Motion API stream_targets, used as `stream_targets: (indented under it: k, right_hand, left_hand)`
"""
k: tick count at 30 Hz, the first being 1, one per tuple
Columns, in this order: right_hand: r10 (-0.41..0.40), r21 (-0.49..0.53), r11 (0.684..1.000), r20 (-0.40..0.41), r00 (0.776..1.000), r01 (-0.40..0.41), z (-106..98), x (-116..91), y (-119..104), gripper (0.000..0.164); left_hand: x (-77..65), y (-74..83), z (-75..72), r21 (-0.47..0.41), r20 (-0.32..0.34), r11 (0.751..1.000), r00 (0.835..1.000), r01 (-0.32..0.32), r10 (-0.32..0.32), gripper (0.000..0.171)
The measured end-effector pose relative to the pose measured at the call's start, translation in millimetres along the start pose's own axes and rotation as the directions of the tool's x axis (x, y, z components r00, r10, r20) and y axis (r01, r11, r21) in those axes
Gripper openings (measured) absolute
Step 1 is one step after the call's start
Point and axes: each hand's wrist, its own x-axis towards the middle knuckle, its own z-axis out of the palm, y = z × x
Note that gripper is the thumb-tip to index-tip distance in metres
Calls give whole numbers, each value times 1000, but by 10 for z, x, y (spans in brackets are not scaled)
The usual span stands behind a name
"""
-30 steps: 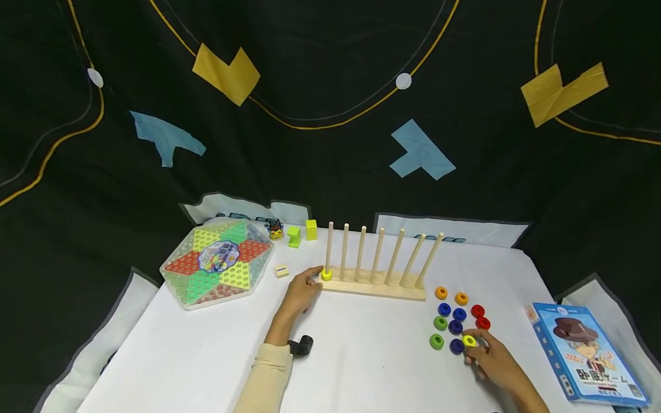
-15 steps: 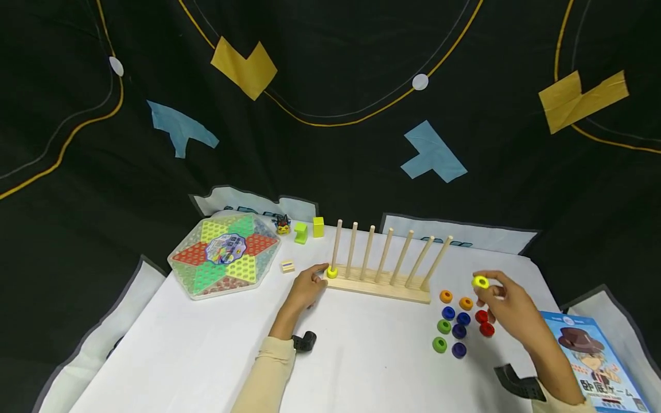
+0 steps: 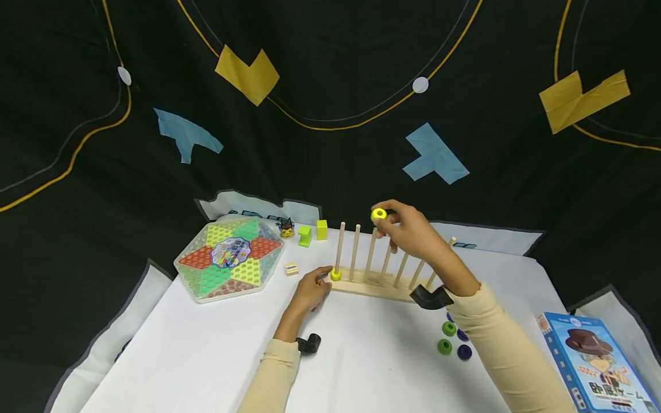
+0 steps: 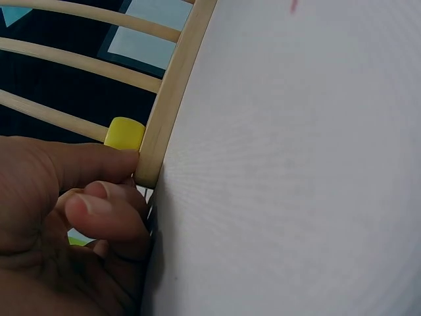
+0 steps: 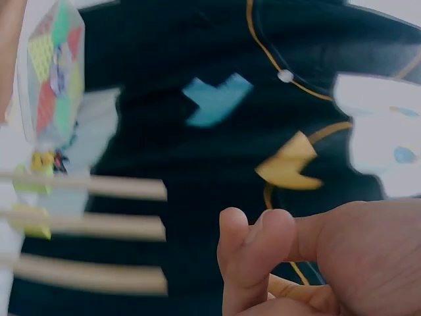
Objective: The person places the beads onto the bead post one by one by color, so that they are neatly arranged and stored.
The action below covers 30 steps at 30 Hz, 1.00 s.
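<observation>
My right hand (image 3: 410, 232) pinches a yellow ring bead (image 3: 378, 214) between thumb and fingertips, up at the peg tops. In the right wrist view fingers (image 5: 256, 243) show and the bead is hidden, with three peg ends to their left. A wooden peg rack (image 3: 372, 290) with several upright pegs stands on the table. Another yellow bead (image 3: 335, 275) sits at the foot of its leftmost peg. At that end my left hand (image 3: 310, 291) holds the base; in the left wrist view a fingertip lies on the wood beside the yellow bead (image 4: 125, 133).
Green beads (image 3: 445, 346) and purple beads (image 3: 464, 351) lie at right, others hidden by the right forearm. A blue game box (image 3: 599, 361) is on the far right. A Chinese checkers board (image 3: 229, 261), yellow-green blocks (image 3: 322, 230), a small figure (image 3: 286, 228) and a striped tile (image 3: 291, 269) lie left.
My right hand has picked up the yellow bead from the right-hand group and carried it up and left over the rack. The left hand stays at the rack's end.
</observation>
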Motion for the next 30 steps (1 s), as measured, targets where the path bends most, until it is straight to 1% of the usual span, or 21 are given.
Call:
stream_targets:
  k: [3, 5, 8, 11, 16, 20, 27, 30]
  right_hand:
    - [-8, 27, 1000, 54, 998, 7, 176, 180, -62, 34]
    - [-13, 38, 999, 72, 997, 10, 269, 264, -69, 33]
    - [-6, 57, 998, 86, 996, 1, 363, 334, -70, 32]
    - [-3, 79, 997, 114, 994, -6, 418, 361, -69, 31]
    - [-5, 98, 995, 146, 989, -9, 467, 388, -60, 30]
    - [-9, 94, 996, 167, 986, -7, 481, 395, -56, 31]
    - [-23, 104, 995, 179, 984, 5, 437, 398, -76, 46]
    - [-35, 105, 994, 170, 985, 17, 381, 386, -92, 48]
  left_hand:
    - [-4, -1, 16, -3, -1, 1000, 1000, -2, 2, 44]
    - [-12, -9, 30, -6, -1, 1000, 1000, -7, 7, 44]
    - [-30, -21, 49, -13, 6, 1000, 1000, -9, 9, 45]
    - [-43, -35, 63, -13, 6, 1000, 1000, -10, 10, 45]
    - [-31, -60, 79, -11, 2, 1000, 1000, -24, 24, 45]
    - [-21, -52, 73, -13, -4, 1000, 1000, -22, 22, 46]
    - [6, -37, 34, 4, -5, 1000, 1000, -18, 18, 44]
    - [18, -29, 4, 11, -2, 1000, 1000, -6, 6, 44]
